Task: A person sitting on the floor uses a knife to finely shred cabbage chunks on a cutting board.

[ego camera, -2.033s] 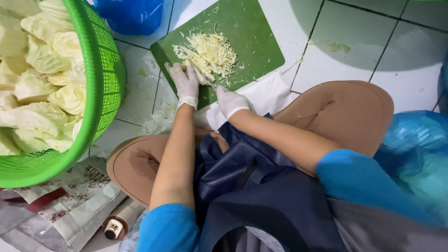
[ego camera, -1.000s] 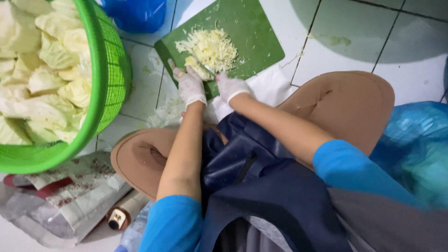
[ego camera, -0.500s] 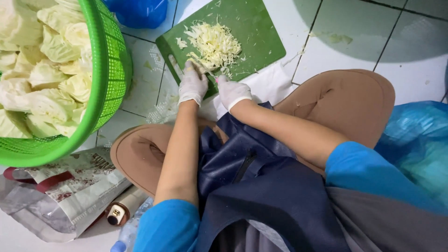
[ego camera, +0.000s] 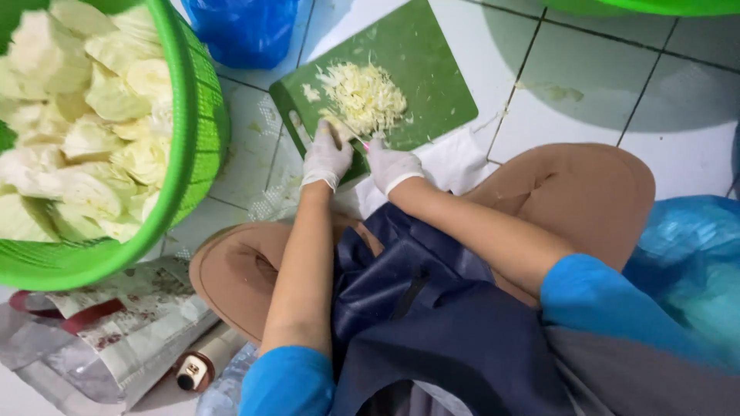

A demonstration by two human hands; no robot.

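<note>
— What's on the board?
— I see a loose pile of pale shredded cabbage [ego camera: 364, 96] on my green cutting board [ego camera: 432, 69] — board flat on the floor tiles, turned at an angle, a few shreds strewn beside the pile.

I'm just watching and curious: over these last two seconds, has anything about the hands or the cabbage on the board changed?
Little changed. Both gloved hands, left hand and right hand, stay at the near edge of the green cutting board, working beside the shredded cabbage; the pile looks slightly more gathered. The green basket of cabbage pieces stays at the left.
</note>
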